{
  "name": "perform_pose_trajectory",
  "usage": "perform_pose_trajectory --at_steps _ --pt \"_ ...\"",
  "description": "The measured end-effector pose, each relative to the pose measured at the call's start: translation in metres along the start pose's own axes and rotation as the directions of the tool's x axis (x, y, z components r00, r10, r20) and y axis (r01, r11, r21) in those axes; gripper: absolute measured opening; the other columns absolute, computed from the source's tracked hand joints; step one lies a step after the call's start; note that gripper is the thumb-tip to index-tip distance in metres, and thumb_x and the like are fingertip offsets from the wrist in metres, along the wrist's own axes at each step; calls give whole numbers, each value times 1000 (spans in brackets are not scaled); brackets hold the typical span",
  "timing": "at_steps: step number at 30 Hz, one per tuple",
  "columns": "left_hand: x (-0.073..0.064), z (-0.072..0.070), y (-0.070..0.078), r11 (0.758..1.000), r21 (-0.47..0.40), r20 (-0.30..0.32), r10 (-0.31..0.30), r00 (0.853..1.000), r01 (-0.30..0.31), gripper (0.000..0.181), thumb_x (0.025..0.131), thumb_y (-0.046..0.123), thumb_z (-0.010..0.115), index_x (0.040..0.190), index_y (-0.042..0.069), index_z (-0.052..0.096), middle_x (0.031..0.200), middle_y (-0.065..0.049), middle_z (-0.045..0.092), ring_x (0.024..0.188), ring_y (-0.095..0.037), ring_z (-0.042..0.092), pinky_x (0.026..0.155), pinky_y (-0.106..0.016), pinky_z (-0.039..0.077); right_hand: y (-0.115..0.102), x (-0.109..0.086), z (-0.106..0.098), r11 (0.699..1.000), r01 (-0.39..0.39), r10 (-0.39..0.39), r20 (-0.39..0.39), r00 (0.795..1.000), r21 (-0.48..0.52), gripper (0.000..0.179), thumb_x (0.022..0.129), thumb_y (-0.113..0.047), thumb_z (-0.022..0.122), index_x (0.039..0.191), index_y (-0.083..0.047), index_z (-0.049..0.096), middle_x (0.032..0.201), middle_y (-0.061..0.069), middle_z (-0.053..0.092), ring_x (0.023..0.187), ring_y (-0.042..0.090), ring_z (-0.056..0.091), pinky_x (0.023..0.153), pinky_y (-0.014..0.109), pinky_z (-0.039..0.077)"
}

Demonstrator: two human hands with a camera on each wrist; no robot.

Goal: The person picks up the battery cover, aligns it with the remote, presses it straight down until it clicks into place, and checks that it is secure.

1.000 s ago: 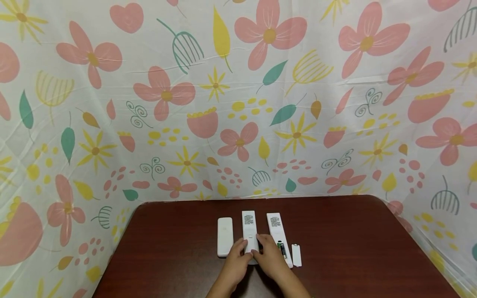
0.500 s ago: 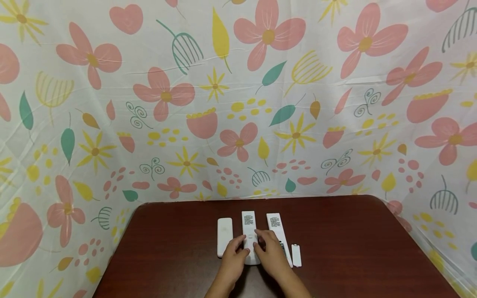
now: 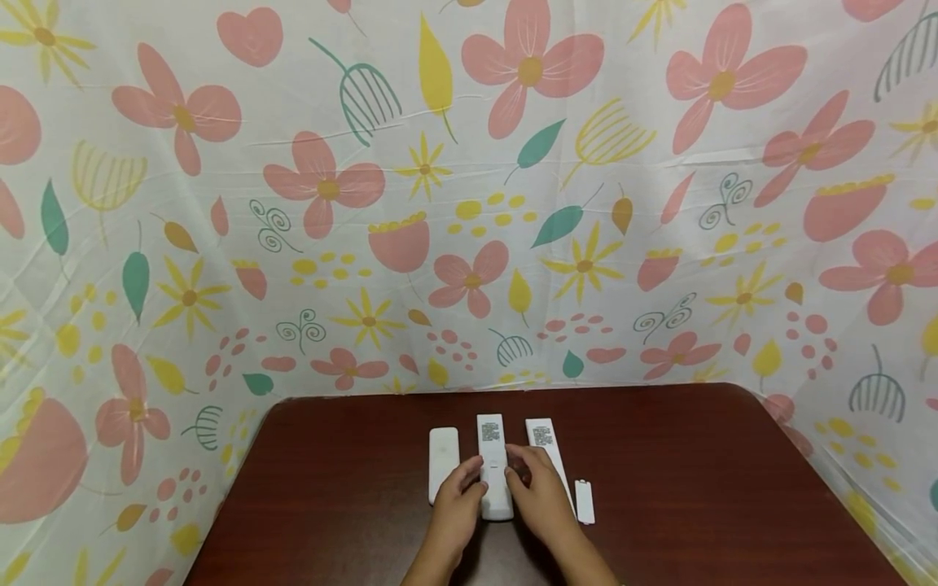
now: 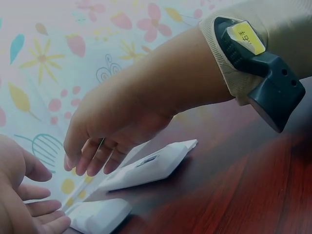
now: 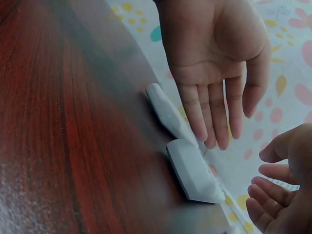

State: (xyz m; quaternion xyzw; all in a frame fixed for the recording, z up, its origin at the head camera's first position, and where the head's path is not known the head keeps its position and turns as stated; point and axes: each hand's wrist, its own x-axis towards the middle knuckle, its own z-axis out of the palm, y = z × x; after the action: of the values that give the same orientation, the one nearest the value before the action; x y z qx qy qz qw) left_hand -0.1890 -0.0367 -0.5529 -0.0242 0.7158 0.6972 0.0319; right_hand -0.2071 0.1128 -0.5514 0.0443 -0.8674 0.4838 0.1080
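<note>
A white remote control (image 3: 494, 480) lies back up on the table, a printed label at its far end. On its left side my left hand (image 3: 456, 509) hovers, fingers loosely bent and holding nothing. My right hand (image 3: 542, 500) is at its right side, likewise without a grip, and overlaps a second white remote (image 3: 550, 448). That remote's lower part is hidden in the head view; the left wrist view shows a dark opening in its back (image 4: 147, 161). Just right of it lies a small white battery cover (image 3: 585, 501).
A plain white slab-like device (image 3: 442, 448) lies left of the middle remote. The dark reddish-brown table (image 3: 330, 488) has rounded far corners. Behind it hangs a floral cloth (image 3: 469, 203).
Both hands have drawn apart from the middle remote; the thumbs no longer lie over its lower end. The right hand now covers the batteries seen earlier in the right remote.
</note>
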Motion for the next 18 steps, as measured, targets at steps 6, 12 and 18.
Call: perform_pose_trajectory --at_steps 6,12,18 --pt "-2 4 1 1000 -25 27 18 999 -18 46 97 5 54 142 -5 52 141 -28 56 135 -41 51 107 -51 48 2 -1 -1 1000 23 -24 -28 999 -13 34 92 -6 68 126 -5 68 117 6 65 100 19 64 81 24 53" --pt "-4 8 -1 999 17 64 49 997 -50 47 97 7 55 142 -5 53 142 -26 57 135 -40 52 108 -49 48 6 -2 -4 999 23 -25 -49 998 -36 35 91 -7 70 126 -7 69 116 4 65 96 14 62 80 24 53" --pt "-7 14 -2 999 29 87 39 995 -42 48 97 9 56 142 -5 52 144 -25 56 137 -40 51 111 -54 43 10 -2 -10 998 41 -44 -54 998 -56 36 91 -6 70 126 -6 68 115 7 64 94 18 61 80 28 53"
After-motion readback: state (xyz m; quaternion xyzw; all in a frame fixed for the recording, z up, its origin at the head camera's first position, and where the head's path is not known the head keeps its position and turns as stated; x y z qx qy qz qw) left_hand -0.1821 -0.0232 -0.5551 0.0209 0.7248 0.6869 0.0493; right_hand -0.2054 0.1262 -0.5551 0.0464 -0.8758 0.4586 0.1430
